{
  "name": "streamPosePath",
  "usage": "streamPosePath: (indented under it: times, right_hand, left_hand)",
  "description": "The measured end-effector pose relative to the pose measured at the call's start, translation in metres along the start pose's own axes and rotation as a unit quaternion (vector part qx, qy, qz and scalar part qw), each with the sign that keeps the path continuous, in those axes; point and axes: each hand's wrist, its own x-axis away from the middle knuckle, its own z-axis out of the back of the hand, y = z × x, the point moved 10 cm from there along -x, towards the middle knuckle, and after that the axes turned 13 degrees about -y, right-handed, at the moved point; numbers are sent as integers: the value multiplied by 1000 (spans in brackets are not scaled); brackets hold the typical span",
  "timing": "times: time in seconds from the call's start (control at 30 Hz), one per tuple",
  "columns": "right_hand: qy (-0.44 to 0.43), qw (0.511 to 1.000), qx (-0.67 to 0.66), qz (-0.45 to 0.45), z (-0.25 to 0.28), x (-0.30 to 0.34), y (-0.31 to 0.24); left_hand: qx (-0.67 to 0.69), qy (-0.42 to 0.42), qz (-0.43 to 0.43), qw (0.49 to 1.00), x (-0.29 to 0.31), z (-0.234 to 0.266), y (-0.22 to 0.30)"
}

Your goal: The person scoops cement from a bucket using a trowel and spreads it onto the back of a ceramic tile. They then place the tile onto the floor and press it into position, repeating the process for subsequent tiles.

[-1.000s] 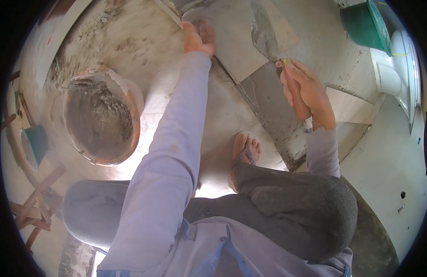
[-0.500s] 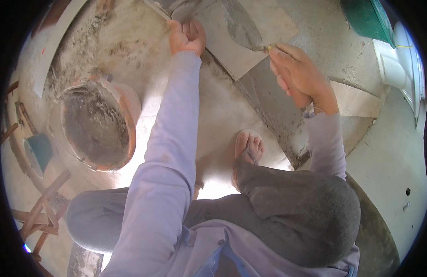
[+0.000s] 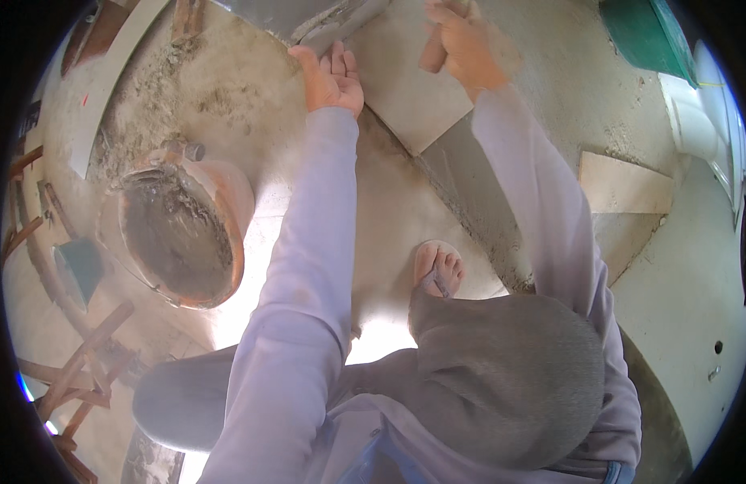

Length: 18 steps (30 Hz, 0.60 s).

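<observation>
My left hand [image 3: 334,79] is palm up, its fingers apart, just below the near corner of a grey slab [image 3: 264,14] with wet mortar along its edge. Whether the fingertips touch that edge, I cannot tell. My right hand [image 3: 470,50] is closed around a trowel, whose brownish handle [image 3: 432,52] sticks out below the fist; the blade does not show. Under the right hand lies a pale tile [image 3: 409,113], beside a grey mortar-covered strip [image 3: 470,181].
At left stands a dirty orange bucket [image 3: 240,202] holding grey mortar. Farther left are a teal container [image 3: 78,270] and wooden pieces [image 3: 86,351]. A green tub [image 3: 643,36] and white pipe [image 3: 687,121] sit at far right, near a tile piece [image 3: 623,181]. My sandaled foot [image 3: 439,270] is below centre.
My right hand has swung up and left with the trowel, whose blade has left the view. My left hand's curled fingers have straightened. More of the grey slab shows at the top.
</observation>
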Motion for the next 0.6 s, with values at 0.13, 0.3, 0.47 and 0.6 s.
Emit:
streamPosePath:
  times: [0.13, 0.3, 0.47, 0.6]
  right_hand:
    - [-12, 988, -147, 45, -32, -18, 21]
    - [68, 989, -134, -18, -40, -11, 35]
    - [92, 990, -107, 24, -44, -12, 39]
    - [115, 987, -104, 44, -41, -9, 34]
  left_hand:
    - [-9, 15, -7, 1000, -2, 6, -6]
    - [-24, -11, -7, 1000, 0, 5, -7]
    - [-74, -44, 1, 996, -2, 5, -7]
    - [-4, -33, 3, 999, -1, 2, -10]
